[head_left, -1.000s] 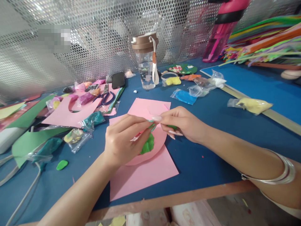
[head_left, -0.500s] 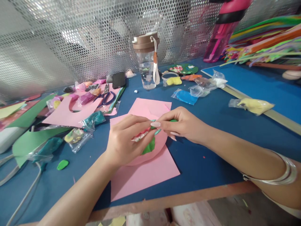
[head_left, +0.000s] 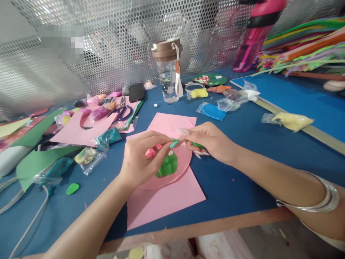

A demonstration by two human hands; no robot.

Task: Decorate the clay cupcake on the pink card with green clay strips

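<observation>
My left hand [head_left: 142,154] is closed in a pinch over the pink paper circle [head_left: 183,162], its thumb and index tips together at a small bit of green modelling clay [head_left: 175,141], mostly hidden by the nails. Close against those tips is the thumb of my right hand [head_left: 207,140], whose curled fingers hold another piece of green clay [head_left: 198,145]. Beneath the hands, a ridged green clay shape [head_left: 167,166] lies on the circle. Pink clay pieces [head_left: 153,151] and a white bit sit just above it, partly covered by my left hand.
Pink paper sheets [head_left: 164,205] lie under the circle. A lidded tumbler [head_left: 169,75] stands behind. To the left are scissors [head_left: 124,112], a phone [head_left: 136,92], bagged clay [head_left: 107,136] and a loose green lump [head_left: 73,188]. More bagged clay [head_left: 292,121] lies right.
My right thumb has shifted up and slightly away from the left fingertips. My left fingers have drawn back a little, so more of the green shape and pink clay shows.
</observation>
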